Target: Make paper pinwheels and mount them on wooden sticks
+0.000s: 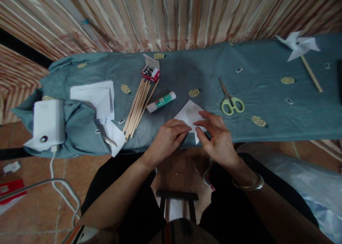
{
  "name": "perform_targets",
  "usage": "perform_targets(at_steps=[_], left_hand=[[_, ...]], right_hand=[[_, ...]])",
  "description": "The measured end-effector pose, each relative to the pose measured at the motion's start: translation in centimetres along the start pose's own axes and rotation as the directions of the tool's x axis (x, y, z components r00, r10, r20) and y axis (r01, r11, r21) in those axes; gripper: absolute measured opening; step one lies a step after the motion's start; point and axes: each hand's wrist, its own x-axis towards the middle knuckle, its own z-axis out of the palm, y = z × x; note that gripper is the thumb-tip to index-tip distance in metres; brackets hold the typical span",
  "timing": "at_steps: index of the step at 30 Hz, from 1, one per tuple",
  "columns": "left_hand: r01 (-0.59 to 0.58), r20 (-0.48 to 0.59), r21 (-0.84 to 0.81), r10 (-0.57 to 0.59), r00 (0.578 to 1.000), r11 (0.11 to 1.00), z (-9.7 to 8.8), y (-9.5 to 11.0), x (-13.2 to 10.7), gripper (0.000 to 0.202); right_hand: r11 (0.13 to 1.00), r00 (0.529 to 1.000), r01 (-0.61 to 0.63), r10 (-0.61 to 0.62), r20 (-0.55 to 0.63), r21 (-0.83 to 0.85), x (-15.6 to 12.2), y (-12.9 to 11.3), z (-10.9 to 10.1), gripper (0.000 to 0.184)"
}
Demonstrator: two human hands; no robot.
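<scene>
White paper (187,113) lies on the table's (203,73) near side, one corner pointing far, between the left hand (168,135), whose fingers pinch it, and the right hand (220,140), whose fingers touch its right part, gripping or not I cannot tell.

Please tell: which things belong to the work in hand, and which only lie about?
Likely belonging:
angular white paper piece, between left hand and right hand
green-handled metal scissors
white-and-green glue stick
pale wooden sticks
stacked white paper sheets
white paper pinwheel

Probably just lying about:
white box-shaped device
red flat item
</scene>
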Motion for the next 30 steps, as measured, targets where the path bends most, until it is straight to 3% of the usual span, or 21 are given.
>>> perform_targets(at_steps=[15,20,25,30], left_hand=[[0.011,-0.016,0.025,-0.011,1.000,1.000,0.2,0.2,-0.3,0.018],[-0.001,-0.011,0.055,0.002,1.000,0.999,0.3,0.3,-0.4,0.019],[-0.022,-0.008,0.114,0.023,1.000,0.993,0.5,0.2,-0.4,0.016],[-0.057,0.005,0.169,0.057,0.998,0.984,0.3,0.2,-0.4,0.017]], right_hand=[[0.994,0.993,0.099,-0.096,0.074,-0.035,-0.2,0.3,0.5,0.037],[0.997,0.995,0.068,-0.065,0.074,-0.045,-0.3,0.1,0.9,0.039],[0.997,0.994,0.075,-0.076,0.076,0.020,0.1,0.5,-0.2,0.044],[1.000,0.999,-0.027,0.027,0.016,-0.011,0.7,1.4,-1.2,0.041]])
